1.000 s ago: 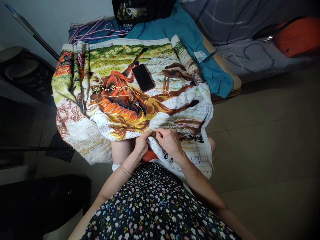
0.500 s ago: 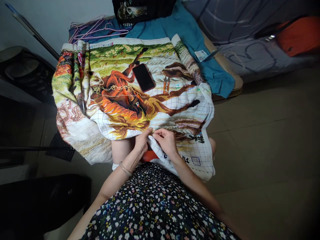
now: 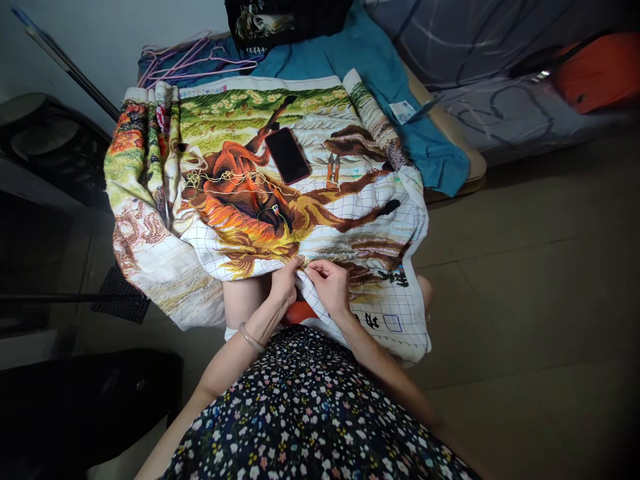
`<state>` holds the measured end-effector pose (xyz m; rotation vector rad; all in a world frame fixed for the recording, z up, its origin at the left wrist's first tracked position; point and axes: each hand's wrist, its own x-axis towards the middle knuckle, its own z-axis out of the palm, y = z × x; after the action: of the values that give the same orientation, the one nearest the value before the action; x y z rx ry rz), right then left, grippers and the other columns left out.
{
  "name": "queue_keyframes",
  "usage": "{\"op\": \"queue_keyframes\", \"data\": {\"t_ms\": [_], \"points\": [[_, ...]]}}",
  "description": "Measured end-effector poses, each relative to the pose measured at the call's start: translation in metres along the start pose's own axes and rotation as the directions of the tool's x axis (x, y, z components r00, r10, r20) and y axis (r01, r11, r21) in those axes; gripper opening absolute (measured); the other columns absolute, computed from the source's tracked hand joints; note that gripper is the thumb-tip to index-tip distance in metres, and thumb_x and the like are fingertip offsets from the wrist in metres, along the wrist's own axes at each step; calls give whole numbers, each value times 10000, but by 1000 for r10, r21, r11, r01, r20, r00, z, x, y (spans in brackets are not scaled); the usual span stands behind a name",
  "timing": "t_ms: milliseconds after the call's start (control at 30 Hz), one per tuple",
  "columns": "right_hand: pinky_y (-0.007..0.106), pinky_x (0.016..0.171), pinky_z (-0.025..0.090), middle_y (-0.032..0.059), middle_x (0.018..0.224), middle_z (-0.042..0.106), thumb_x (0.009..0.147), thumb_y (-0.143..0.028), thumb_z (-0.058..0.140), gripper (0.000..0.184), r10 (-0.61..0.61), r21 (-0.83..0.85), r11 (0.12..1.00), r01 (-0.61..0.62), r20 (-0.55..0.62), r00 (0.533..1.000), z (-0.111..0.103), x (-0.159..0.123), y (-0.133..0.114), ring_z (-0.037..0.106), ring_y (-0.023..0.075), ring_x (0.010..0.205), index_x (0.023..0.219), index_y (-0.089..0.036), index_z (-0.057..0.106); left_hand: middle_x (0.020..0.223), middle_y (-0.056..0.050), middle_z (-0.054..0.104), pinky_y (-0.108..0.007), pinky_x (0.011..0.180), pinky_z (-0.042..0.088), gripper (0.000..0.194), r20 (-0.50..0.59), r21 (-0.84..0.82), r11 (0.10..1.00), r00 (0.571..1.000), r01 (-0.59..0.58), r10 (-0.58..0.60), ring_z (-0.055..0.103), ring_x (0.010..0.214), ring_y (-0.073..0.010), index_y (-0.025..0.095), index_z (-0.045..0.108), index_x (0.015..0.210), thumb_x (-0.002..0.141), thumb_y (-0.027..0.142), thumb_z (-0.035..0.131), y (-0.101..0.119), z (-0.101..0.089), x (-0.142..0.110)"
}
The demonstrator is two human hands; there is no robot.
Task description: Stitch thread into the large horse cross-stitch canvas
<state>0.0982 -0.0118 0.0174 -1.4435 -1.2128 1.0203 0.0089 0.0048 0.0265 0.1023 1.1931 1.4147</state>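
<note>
Both your hands meet at the near fold of the embroidered cloth (image 3: 325, 217).
Your left hand (image 3: 284, 283) pinches the fold, thumb on top; your right hand (image 3: 331, 283) is narrow, its fingertips drawn in just beside that thumb, and you cannot tell from here whether they grip anything. The cloth spreads over your legs and onto the blue sheet (image 3: 320, 59) beyond. On it lie a dark phone (image 3: 289, 155), orange-handled snips (image 3: 333, 172) near the phone's right side, and loose yellow thread (image 3: 220, 179) to the left.
</note>
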Motion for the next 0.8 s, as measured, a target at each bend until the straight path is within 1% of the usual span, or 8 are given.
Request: {"op": "queue_keyframes", "data": {"t_ms": [233, 333, 400, 467, 567, 667, 733, 800], "points": [[301, 679, 505, 49, 721, 709, 729, -300, 621, 149, 26, 7, 1000, -26, -31, 999, 5, -1, 1, 628, 174, 655, 720, -166, 685, 610, 25, 618, -279, 732, 428, 263, -12, -13, 1000, 1000, 24, -24, 533, 616, -97, 150, 619, 616, 454, 184, 823, 1, 0, -1], [301, 681, 511, 54, 731, 708, 728, -312, 641, 151, 55, 33, 998, -54, -35, 998, 5, -1, 0, 633, 174, 666, 727, -165, 676, 628, 18, 634, -297, 784, 431, 286, 8, -27, 999, 1000, 29, -28, 567, 654, -116, 143, 668, 703, 477, 191, 837, 1, -1, -2], [290, 648, 511, 51, 724, 699, 716, -318, 659, 158, 85, 61, 995, -82, -52, 995, 4, 1, -4, 629, 168, 646, 750, -164, 656, 660, 6, 655, -316, 847, 430, 341, 50, -43, 999, 998, 25, -23, 609, 731, -143, 139, 693, 780, 485, 199, 853, 1, -3, -3], [275, 610, 503, 27, 688, 678, 717, -309, 662, 204, 94, 62, 994, -90, -55, 994, 2, 3, -9, 615, 156, 603, 857, -161, 648, 706, -9, 678, -334, 907, 423, 377, 93, -63, 998, 995, 29, -23, 635, 818, -168, 141, 700, 819, 486, 204, 865, 0, -5, -4], [267, 607, 500, -2, 656, 652, 771, -284, 607, 268, 38, -21, 999, -38, 31, 999, 0, 8, -16, 603, 145, 569, 1011, -168, 631, 744, -22, 694, -352, 954, 416, 357, 119, -70, 997, 992, 43, -34, 648, 888, -188, 145, 695, 780, 482, 220, 875, -1, -8, -5], [270, 599, 500, 12, 677, 658, 820, -278, 547, 127, 23, -102, 995, -8, 148, 989, -4, 15, -23, 624, 149, 569, 869, -187, 619, 737, -27, 695, -369, 973, 418, 349, 144, -58, 997, 988, 56, -47, 654, 917, -207, 142, 688, 740, 472, 252, 882, -2, -11, -4], [266, 535, 484, 8, 680, 652, 831, -303, 553, 106, 29, -43, 999, -24, 133, 991, -15, 21, -30, 616, 148, 531, 819, -201, 577, 770, -40, 708, -378, 991, 417, 373, 148, -67, 997, 988, 49, -39, 655, 952, -218, 138, 693, 760, 468, 270, 885, -2, -11, -4], [262, 472, 458, -2, 715, 649, 842, -362, 572, 142, 20, 147, 989, -26, 41, 999, -38, 31, -41, 576, 132, 480, 857, -225, 539, 852, -52, 727, -377, 1014, 411, 420, 140, -88, 996, 990, 19, -7, 649, 1003, -221, 143, 703, 821, 464, 260, 890, -1, -11, -4]]}}
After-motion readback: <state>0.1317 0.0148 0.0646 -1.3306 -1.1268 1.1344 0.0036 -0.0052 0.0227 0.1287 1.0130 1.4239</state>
